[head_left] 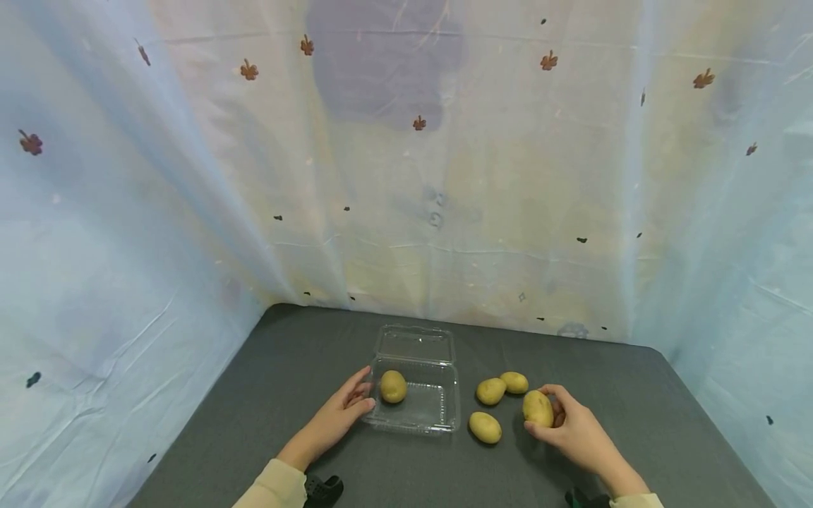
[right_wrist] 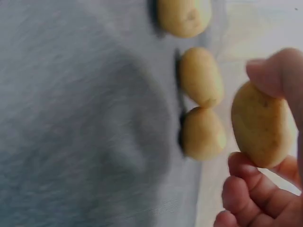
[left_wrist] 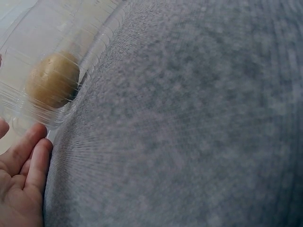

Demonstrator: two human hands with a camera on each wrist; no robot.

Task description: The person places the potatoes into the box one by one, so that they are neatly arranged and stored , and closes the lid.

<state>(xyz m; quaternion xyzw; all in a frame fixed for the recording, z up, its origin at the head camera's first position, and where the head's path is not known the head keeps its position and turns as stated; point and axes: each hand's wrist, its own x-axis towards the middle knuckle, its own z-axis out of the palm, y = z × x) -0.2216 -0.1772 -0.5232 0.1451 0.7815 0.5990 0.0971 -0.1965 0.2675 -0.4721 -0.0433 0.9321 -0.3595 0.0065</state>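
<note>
My right hand (head_left: 568, 427) pinches a potato (head_left: 538, 408) between thumb and fingertips, above the dark tabletop. The right wrist view shows that potato (right_wrist: 262, 125) held at its two ends. Extended fingers of my left hand (head_left: 339, 416) rest at the left side of a clear plastic clamshell container (head_left: 424, 416). Its lid (head_left: 416, 344) is swung back, away from me. Inside, toward the left, lies one potato (head_left: 393, 386), also visible through the clear wall in the left wrist view. Between container and right hand are three more potatoes: a near one (head_left: 485, 427), a middle one (head_left: 491, 391) and a far one (head_left: 514, 382).
A dark grey cloth covers the table (head_left: 305, 346). Patterned light curtains (head_left: 406, 212) hang behind it and along both sides. Black straps (head_left: 324, 491) show by the wrists at the bottom of the head view.
</note>
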